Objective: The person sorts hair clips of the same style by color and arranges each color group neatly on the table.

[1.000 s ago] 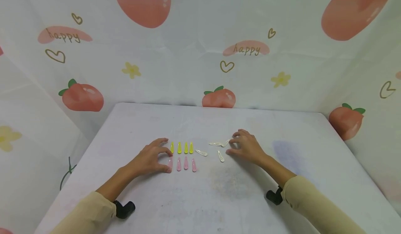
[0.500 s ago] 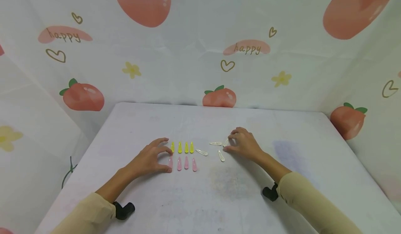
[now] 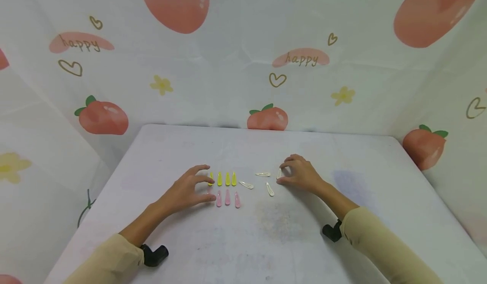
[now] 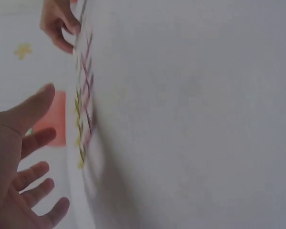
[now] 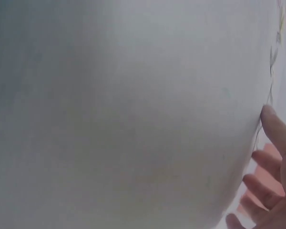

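Observation:
Several yellow snap hair clips [image 3: 227, 179] lie in a row in the head view. Below them is a row of pink snap hair clips [image 3: 227, 197]. My left hand [image 3: 184, 193], fingers spread and holding nothing, hovers at the left end of both rows and partly covers the end clips. On the right, my right hand [image 3: 300, 176] pinches a white hair clip [image 3: 279, 173] by its ends, between thumb and index finger. Three other white clips lie loose: one beside the yellow row [image 3: 246, 185], one farther back [image 3: 263, 174] and one nearer [image 3: 269, 189].
The white table [image 3: 205, 241] extends around the clips, with faint stains. Behind it hangs a printed fabric backdrop [image 3: 213, 85] with peaches and flowers. Both wrists wear black devices, one [image 3: 154, 255] at the left cuff and one [image 3: 332, 231] at the right.
My right hand has closed its thumb and index finger on the white clip and drawn it apart from the neighbouring white clip. My left hand has shifted slightly right over the row ends.

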Tool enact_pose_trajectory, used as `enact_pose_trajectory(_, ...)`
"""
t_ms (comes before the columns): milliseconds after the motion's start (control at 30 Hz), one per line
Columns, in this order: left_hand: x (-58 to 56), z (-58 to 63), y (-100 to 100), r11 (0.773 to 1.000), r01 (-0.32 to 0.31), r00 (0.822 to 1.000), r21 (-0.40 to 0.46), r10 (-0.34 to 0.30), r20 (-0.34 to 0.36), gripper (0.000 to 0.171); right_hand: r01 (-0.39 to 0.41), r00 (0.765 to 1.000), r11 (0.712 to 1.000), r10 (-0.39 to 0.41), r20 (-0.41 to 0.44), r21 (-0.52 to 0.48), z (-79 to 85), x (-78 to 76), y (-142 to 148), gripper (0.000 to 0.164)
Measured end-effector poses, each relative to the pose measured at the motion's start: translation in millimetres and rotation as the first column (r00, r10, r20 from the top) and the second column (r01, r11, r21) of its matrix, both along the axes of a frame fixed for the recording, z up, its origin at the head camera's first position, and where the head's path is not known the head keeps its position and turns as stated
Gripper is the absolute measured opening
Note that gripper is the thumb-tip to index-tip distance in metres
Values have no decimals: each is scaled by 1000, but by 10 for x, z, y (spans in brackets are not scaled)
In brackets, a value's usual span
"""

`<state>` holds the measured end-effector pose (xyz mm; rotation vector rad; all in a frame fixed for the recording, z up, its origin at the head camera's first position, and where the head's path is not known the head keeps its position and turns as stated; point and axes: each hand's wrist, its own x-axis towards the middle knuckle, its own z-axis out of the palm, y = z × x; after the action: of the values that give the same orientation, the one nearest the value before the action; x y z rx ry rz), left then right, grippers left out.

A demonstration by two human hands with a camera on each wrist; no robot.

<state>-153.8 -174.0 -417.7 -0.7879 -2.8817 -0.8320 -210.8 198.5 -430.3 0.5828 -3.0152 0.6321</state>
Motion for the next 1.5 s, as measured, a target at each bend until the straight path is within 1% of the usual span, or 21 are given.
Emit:
enact_pose_trajectory(100,10,55,171,1000,1,1000,20,-2,11,35,-7,999,1000,8,43,-20,14,-10,38,44)
enact_pose_trajectory(167,-1,69,304,1000,19,1000,13,-19,19,33,-10,998,1000,12,56,-28,24,-15,51,44)
enact_pose_trajectory(333,-62,39,620,995,79,995,-68,-75,59,35,-8,999,1000,10,50,-30,22,-19,65,44)
enact_pose_trajectory(467,-100,18,767,982,134,988,-137,-122,91,38,-9,999,999,12,50,-45,-2,-8,65,45)
enact_pose_trajectory(533,-115,15,804,976,149,986,-157,-136,91,39,-16,999,999,18,45,-51,-11,-6,65,46)
enact_pose_trajectory(600,-131,15,830,975,151,987,-165,-140,78,37,-17,999,998,19,40,-57,-18,-7,68,45)
enact_pose_trajectory(733,-170,16,862,975,124,992,-182,-119,39,35,-16,999,998,18,36,-52,-25,-9,72,45)
enact_pose_trajectory(833,-202,10,875,976,107,994,-189,-104,27,36,-19,999,999,21,36,-50,-26,-6,70,46)
enact_pose_trajectory(1000,-261,-9,893,976,106,994,-191,-101,34,43,-19,999,999,21,26,-47,-22,7,67,46)
enact_pose_trajectory(1200,-339,-4,908,975,78,996,-210,-70,49,54,-18,999,998,20,37,-52,-13,13,74,45)
enact_pose_trajectory(1400,-377,3,929,977,75,996,-198,-62,69,51,-11,999,998,14,48,-55,-7,13,64,45)
enact_pose_trajectory(1500,-384,-18,947,978,82,995,-190,-71,67,48,-1,998,999,3,55,-47,-5,13,58,45)
